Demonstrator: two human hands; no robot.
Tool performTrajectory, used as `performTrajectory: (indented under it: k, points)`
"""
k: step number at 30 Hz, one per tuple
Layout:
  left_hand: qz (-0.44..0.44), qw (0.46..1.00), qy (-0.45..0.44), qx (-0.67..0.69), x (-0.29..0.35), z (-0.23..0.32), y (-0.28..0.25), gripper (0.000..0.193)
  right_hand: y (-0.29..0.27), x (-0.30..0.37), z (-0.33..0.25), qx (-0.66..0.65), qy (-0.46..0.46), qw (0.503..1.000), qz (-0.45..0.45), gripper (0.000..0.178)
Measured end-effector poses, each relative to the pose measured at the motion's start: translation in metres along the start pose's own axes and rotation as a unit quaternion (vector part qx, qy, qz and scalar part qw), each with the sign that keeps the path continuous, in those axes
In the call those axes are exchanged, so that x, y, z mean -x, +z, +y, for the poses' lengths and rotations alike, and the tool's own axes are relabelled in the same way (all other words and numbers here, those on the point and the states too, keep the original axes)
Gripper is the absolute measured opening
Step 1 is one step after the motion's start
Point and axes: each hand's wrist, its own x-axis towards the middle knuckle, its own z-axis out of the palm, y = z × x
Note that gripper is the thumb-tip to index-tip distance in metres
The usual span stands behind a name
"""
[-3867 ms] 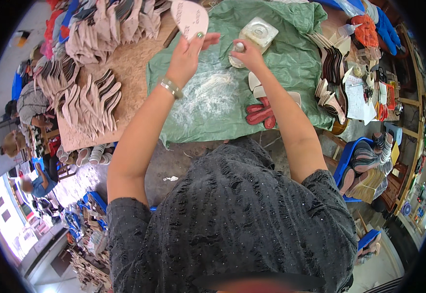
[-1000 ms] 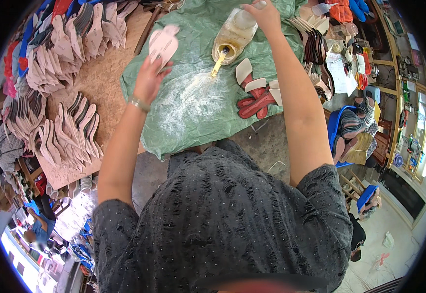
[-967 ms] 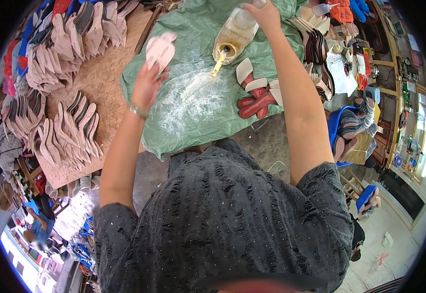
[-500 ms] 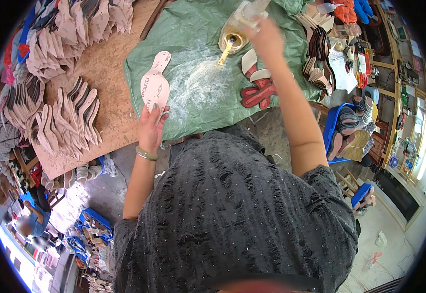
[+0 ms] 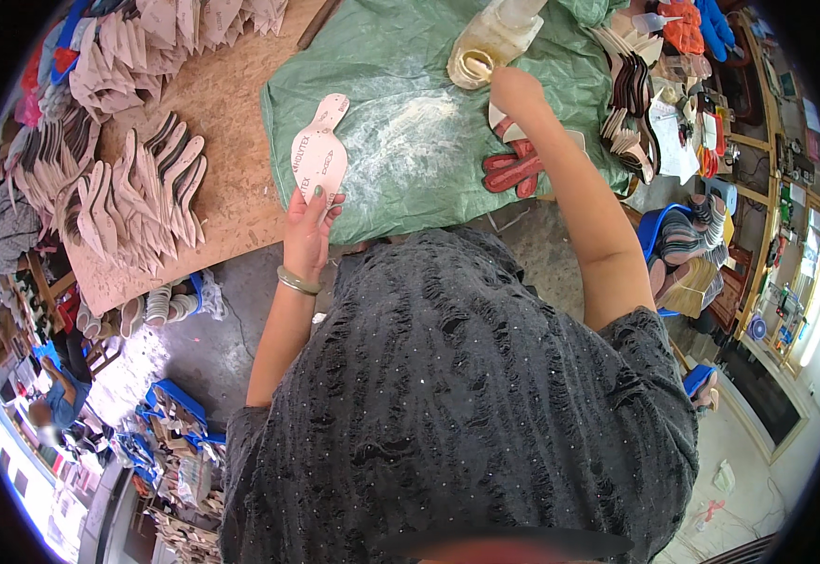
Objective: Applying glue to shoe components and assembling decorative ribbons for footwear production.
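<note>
Pink piece (image 5: pixel 320 162) gripped in left hand (image 5: pixel 307 237), container (image 5: pixel 492 39) is reached at mouth by right hand (image 5: pixel 515 93), hold unclear; steadiness seemingly needed.

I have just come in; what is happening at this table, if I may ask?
A person's left hand holds a flat pink piece above the green sheet. The right hand is at the mouth of a cloudy container; it seems to grip something pale, mostly hidden. Red pieces lie on the sheet, partly behind the right forearm. More pink pieces are piled on the brown board at the left.
</note>
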Motion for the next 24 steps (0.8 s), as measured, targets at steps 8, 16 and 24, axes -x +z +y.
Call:
performTrajectory:
  k: [8,16,24]
  points:
    - [0.028,0.999,-0.006,0.019,-0.006,-0.011,-0.026,0.03,0.017,-0.002,0.02,-0.068,0.07,0.992,0.081,0.028]
    - [0.037,0.999,-0.014,0.014,-0.026,-0.011,-0.034,0.03,0.019,-0.004,0.021,-0.07,0.032,0.996,0.047,0.027]
    - [0.067,0.997,-0.033,0.015,-0.041,-0.016,-0.045,0.027,0.01,-0.005,0.015,-0.058,-0.005,0.994,0.088,0.035]
